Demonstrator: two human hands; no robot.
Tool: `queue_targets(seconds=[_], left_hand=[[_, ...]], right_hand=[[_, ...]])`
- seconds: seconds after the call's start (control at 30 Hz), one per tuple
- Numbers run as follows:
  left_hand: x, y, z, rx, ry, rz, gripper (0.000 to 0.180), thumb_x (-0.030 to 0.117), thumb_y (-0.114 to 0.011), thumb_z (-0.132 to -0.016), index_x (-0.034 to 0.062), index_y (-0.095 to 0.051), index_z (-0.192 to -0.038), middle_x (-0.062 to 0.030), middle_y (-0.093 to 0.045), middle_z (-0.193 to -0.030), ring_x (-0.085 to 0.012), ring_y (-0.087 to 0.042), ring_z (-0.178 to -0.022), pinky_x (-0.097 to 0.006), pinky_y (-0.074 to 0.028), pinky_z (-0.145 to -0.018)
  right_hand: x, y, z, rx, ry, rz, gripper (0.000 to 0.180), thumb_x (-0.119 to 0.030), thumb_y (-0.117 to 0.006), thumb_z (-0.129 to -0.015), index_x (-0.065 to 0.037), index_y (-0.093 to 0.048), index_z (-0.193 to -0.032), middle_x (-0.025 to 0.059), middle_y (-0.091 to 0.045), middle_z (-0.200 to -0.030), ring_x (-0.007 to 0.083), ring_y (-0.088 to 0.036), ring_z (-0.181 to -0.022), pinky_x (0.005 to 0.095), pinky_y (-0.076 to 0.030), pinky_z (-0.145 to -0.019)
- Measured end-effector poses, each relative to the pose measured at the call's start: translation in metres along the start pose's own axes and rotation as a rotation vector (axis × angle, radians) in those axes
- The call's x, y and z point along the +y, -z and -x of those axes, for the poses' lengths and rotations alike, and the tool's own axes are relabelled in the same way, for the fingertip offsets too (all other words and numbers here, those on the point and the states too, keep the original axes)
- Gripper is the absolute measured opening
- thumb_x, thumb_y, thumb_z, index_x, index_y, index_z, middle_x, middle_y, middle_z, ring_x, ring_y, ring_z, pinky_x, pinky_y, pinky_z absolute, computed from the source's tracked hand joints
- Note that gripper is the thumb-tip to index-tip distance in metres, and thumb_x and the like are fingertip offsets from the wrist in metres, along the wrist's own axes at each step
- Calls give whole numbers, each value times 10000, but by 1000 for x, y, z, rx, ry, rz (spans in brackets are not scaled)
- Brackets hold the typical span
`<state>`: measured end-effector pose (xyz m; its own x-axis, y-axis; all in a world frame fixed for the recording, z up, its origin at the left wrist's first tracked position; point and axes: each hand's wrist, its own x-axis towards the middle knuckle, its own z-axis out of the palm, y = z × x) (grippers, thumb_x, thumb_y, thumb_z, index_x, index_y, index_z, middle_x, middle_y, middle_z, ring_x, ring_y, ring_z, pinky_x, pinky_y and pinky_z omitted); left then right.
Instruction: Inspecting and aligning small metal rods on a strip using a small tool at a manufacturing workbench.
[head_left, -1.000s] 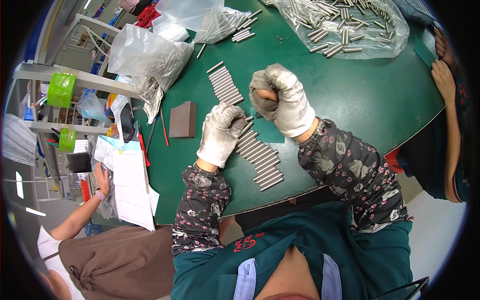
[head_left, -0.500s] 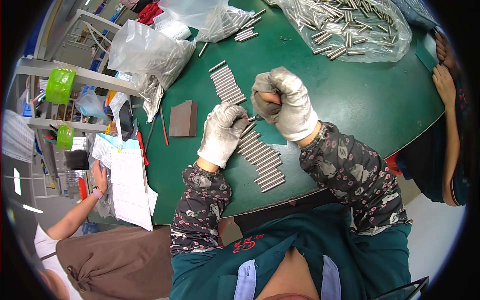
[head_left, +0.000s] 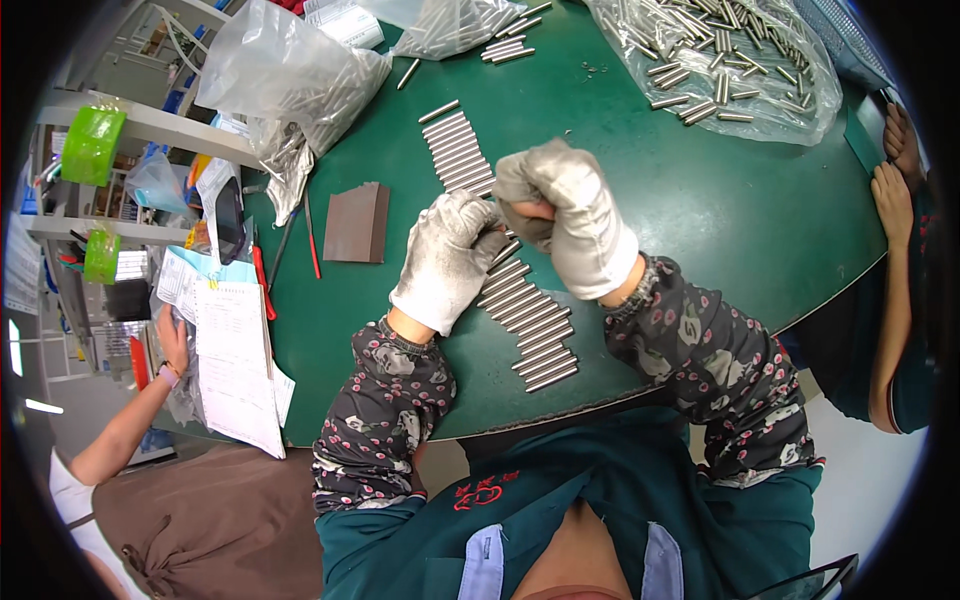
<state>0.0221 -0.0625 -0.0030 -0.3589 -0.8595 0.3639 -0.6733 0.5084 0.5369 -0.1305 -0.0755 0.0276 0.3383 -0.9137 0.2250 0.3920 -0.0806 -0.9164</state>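
White work gloves cover both my hands over the green table. My left hand (head_left: 445,250) is closed, its fingers pinched at a metal pin (head_left: 511,233) whose end barely shows past the fingertips. My right hand (head_left: 570,215), a bare fingertip poking out of its glove, is curled close beside the left; whatever lies inside it is hidden. Below the hands a stepped row of short steel pins (head_left: 530,318) lies side by side. Beyond my left hand a second row of pins (head_left: 457,150) runs away from me, partly covered by the glove.
A brown block (head_left: 352,225) rests left of my hands. Farther back are bags of pins (head_left: 300,90) and an opened plastic bag with loose pins (head_left: 720,75). Papers (head_left: 235,350) and red-handled tools (head_left: 262,280) lie at left. Other people's arms (head_left: 135,400) reach in from both sides.
My hands have come closer together, the right moving slightly toward the left. The whole view has shifted a little. Both rows of pins look the same.
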Motion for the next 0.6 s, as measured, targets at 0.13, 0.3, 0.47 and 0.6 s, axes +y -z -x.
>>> queue_targets(seconds=[0.13, 0.3, 0.47, 0.6], left_hand=[[2, 1, -2, -5, -26, -41, 135, 29, -626, -653, 65, -574, -773, -77, -556, -743, -270, -541, -746, -369, -436, -655], [-2, 1, 1, -18, -15, 6, 126, 26, -626, -662, 60, -582, -775, -79, -564, -740, -268, -547, -738, -360, -439, -655], [0, 1, -1, -15, -10, 29, 123, 14, -624, -666, 50, -581, -775, -87, -571, -739, -271, -552, -714, -351, -438, -643], [-3, 2, 1, -23, -28, 27, 129, 2, -625, -662, 46, -579, -773, -88, -572, -741, -268, -551, -701, -348, -435, -632]], right_hand=[[2, 4, 0, 95, 20, -53, 512, -496, -325, -859, -131, -245, -509, -36, -220, -461, 77, -213, -394, 238, -149, -377], [12, 27, 1, 39, 92, -533, 347, -365, -393, -871, -123, -358, -625, -41, -320, -553, 58, -253, -407, 216, -197, -381], [10, 31, 2, 47, 61, -551, 325, -355, -403, -869, -119, -394, -645, -42, -314, -543, 60, -274, -408, 212, -215, -384], [4, 22, 1, 173, -12, -452, 451, -429, -331, -856, -131, -295, -519, -20, -250, -427, 102, -227, -373, 247, -184, -364]])
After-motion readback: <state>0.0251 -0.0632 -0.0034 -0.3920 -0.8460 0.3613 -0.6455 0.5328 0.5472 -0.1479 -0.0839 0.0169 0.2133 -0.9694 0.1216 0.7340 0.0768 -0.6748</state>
